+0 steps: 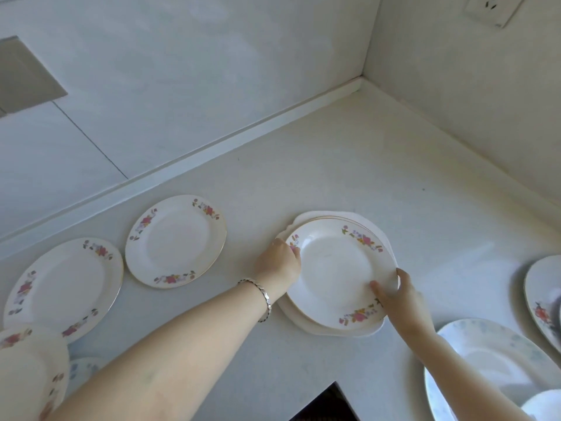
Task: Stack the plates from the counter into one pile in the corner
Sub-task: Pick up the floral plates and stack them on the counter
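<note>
Left hand (277,264) and right hand (402,299) each grip an opposite rim of the flowered plate (337,268), over the pile (306,328). Best: keep it level, centre it, release both together.

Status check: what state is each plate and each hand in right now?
top floral plate: held at both rims, on or just above the pile
pile: flat on counter, away from the corner
middle floral plate: flat, unstacked
left floral plate: flat, unstacked
blue-patterned plate: flat, unstacked
left hand: grips top plate's rim
right hand: grips opposite rim
</note>
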Tool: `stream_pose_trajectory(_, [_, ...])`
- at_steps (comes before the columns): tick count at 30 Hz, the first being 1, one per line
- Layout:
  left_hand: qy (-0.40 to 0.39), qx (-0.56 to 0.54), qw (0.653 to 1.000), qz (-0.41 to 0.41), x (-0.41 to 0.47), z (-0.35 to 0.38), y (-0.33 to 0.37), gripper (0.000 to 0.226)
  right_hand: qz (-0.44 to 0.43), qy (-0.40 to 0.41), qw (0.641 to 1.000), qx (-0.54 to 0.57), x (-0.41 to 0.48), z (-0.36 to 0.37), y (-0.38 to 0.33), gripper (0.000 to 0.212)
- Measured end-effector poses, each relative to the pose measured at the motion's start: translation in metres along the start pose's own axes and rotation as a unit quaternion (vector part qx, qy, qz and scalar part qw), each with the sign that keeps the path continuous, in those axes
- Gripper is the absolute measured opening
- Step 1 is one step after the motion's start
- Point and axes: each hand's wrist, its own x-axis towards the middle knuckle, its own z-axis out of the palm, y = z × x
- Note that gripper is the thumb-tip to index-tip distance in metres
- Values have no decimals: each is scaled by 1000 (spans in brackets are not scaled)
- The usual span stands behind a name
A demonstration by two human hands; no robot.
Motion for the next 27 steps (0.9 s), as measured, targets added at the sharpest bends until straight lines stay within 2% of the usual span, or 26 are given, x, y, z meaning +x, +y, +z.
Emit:
stream_pose_trajectory(4, [-8,10,1000,-3,6,10,-3,40,2,-2,996,-88,2,5,-1,68])
stream_pose_trajectory(7, [-25,29,999,30,6,11,-6,39,0,25,985,-173,4,5,-3,68])
stream_pose_trajectory(10, [-6,44,999,30,0,11,-10,39,-3,57,978,-199,7,6,1,64])
stream_pose_trajectory(12, [-13,10,1000,14,2,15,-19,38,-10,76,983,-167,8,10,5,65])
stream_pose_trajectory(14, [-41,-94,995,-7,6,20,-27,40,-12,94,986,-137,8,15,9,66])
stream_pose_trajectory(16, [-49,-213,975,-26,10,26,-31,46,-2,105,989,-105,7,20,9,66])
stream_pose_trajectory(18, [-52,-282,957,-46,13,29,-32,37,14,116,993,-37,8,24,9,65])
stream_pose_trajectory(22, [-84,-319,944,-23,16,25,-38,14,59,131,985,91,13,28,6,53])
stream_pose_trajectory(27, [-102,-288,952,29,17,26,-47,13,82,144,984,63,19,29,0,54])
